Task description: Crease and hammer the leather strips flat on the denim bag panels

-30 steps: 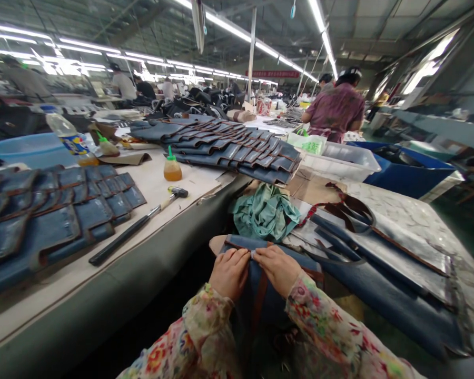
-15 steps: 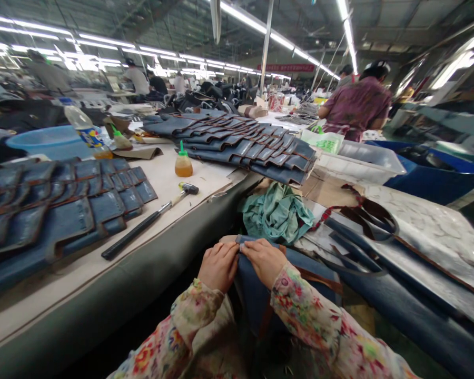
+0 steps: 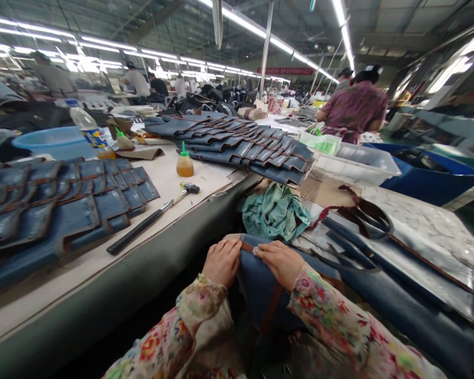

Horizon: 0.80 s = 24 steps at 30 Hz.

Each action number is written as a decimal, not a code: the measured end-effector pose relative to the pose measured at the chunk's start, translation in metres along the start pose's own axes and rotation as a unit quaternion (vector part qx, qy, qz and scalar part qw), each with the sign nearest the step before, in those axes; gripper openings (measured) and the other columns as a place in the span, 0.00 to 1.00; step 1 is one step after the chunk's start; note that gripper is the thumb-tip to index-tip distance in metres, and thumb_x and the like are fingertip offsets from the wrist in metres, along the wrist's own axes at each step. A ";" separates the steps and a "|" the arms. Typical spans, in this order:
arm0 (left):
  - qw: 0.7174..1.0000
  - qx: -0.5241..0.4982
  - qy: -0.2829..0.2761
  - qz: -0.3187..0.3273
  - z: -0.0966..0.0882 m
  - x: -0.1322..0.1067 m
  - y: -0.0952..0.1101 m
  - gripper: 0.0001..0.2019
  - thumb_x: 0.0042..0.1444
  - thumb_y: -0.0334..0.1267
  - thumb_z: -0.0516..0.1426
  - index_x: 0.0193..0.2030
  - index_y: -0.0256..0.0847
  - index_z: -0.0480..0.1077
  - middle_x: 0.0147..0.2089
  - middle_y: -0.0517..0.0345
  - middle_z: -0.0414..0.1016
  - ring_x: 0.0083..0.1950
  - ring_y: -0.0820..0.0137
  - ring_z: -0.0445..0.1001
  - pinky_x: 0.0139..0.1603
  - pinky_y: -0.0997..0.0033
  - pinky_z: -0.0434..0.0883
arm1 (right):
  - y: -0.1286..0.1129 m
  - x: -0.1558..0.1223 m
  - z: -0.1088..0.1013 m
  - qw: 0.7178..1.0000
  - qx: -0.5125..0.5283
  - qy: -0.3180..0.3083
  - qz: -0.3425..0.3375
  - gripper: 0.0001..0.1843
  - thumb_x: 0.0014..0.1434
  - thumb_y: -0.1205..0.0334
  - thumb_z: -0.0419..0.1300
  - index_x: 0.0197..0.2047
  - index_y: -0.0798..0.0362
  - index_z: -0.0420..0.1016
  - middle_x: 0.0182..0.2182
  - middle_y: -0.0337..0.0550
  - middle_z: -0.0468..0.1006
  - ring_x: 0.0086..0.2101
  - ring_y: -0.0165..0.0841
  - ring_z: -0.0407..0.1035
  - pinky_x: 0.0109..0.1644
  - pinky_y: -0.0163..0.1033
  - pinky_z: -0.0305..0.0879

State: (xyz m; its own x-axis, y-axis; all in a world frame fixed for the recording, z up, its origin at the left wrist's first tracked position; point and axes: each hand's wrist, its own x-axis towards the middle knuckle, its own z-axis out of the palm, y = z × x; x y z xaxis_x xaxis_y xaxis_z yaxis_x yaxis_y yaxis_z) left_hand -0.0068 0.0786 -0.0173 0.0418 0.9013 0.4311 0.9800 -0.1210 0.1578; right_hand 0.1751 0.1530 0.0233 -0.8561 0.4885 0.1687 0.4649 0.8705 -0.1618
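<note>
The blue piece [image 3: 256, 287] is low in the middle, under both hands. The left hand [image 3: 222, 261] bends its fingers over the top edge, and the right hand [image 3: 282, 263] is half curled, a pale bit [image 3: 255, 251] by its fingertips; I can't tell if they grip. Past them, mid-frame, sits a green cloth [image 3: 276, 213], then a blue stack [image 3: 245, 145] in the upper middle

blue panels [image 3: 77, 213]: cut by left edge | banner [image 3: 286, 70] lettering: blurred | pale bit [image 3: 255, 251] by right hand [image 3: 280, 261]: unidentifiable
</note>
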 end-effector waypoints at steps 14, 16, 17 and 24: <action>0.981 -0.135 -0.020 0.137 0.021 0.009 0.069 0.16 0.55 0.32 0.48 0.50 0.36 0.64 0.48 0.52 0.68 0.51 0.67 0.62 0.57 0.63 0.59 | 0.013 -0.091 0.001 0.993 -0.012 0.105 0.061 0.18 0.59 0.70 0.45 0.49 0.54 0.69 0.47 0.46 0.70 0.46 0.34 0.63 0.50 0.42 0.63; 0.980 -0.142 -0.025 0.139 0.020 0.011 0.072 0.15 0.56 0.32 0.48 0.50 0.37 0.64 0.47 0.52 0.68 0.50 0.67 0.63 0.56 0.62 0.59 | 0.016 -0.105 0.005 0.987 0.000 0.135 0.085 0.17 0.60 0.67 0.45 0.49 0.53 0.69 0.47 0.46 0.70 0.47 0.34 0.63 0.51 0.42 0.63; 0.979 -0.145 -0.028 0.140 0.018 0.012 0.074 0.15 0.56 0.32 0.48 0.50 0.38 0.64 0.46 0.53 0.68 0.49 0.67 0.63 0.56 0.62 0.59 | 0.019 -0.111 0.005 0.985 0.004 0.141 0.096 0.17 0.60 0.67 0.45 0.49 0.52 0.69 0.47 0.46 0.70 0.47 0.34 0.63 0.50 0.42 0.63; 0.973 -0.160 -0.054 0.158 0.019 0.023 0.085 0.14 0.57 0.32 0.47 0.49 0.39 0.65 0.44 0.54 0.70 0.46 0.68 0.65 0.50 0.64 0.64 | 0.019 -0.109 -0.009 0.989 -0.002 0.085 0.121 0.17 0.59 0.68 0.46 0.46 0.52 0.71 0.44 0.45 0.72 0.45 0.34 0.64 0.50 0.42 0.63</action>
State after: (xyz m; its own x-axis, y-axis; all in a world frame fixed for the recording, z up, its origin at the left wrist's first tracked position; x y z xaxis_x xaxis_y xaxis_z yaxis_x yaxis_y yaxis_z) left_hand 0.0807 0.0968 -0.0111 0.3677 0.8345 0.4105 0.8048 -0.5067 0.3092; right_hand 0.2793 0.1165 0.0109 -0.6691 0.6856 0.2868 0.6528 0.7266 -0.2140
